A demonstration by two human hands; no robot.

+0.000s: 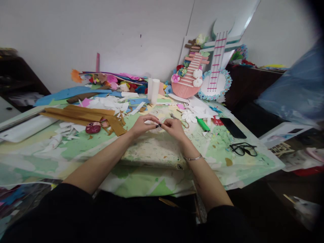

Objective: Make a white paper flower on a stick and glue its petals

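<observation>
Over the near middle of the table, my left hand (143, 126) and my right hand (173, 128) meet at their fingertips. A small white piece, seemingly paper (151, 122), sits pinched in the left fingers. The right thumb and forefinger close on its end, though the exact contact is too small to make out. Just beyond my right hand lie scissors (186, 125) with gold-coloured handles. White petal-shaped paper cutouts (189, 115) and a green tube (203, 124) are farther right.
Brown paper strips (76, 114) and white scraps (106, 104) cover the left side. White rolls (155, 91) stand at the back. Decorated paper instruments (188, 81) lean on the wall. A black phone (233, 128) and glasses (243, 149) lie right, near the table edge.
</observation>
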